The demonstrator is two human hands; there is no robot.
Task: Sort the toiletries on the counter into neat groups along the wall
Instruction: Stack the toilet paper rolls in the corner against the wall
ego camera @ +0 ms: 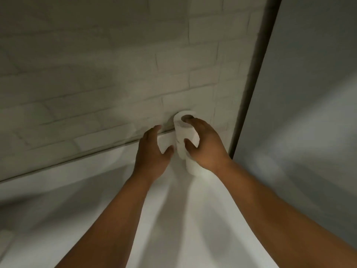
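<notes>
A white toilet paper roll (184,130) stands on top of a second white roll (192,166) on the white counter (173,219), close against the brick-tiled wall (116,74). My right hand (202,144) grips the upper roll, fingers curled over its top rim and thumb on its side. My left hand (152,147) hovers just left of the stack with fingers relaxed and spread, holding nothing. The lower roll is partly hidden by my right hand.
A dark vertical frame edge (251,93) runs down just right of the rolls, with a grey panel (309,113) beyond it. The counter meets the wall along a slanted joint (77,153).
</notes>
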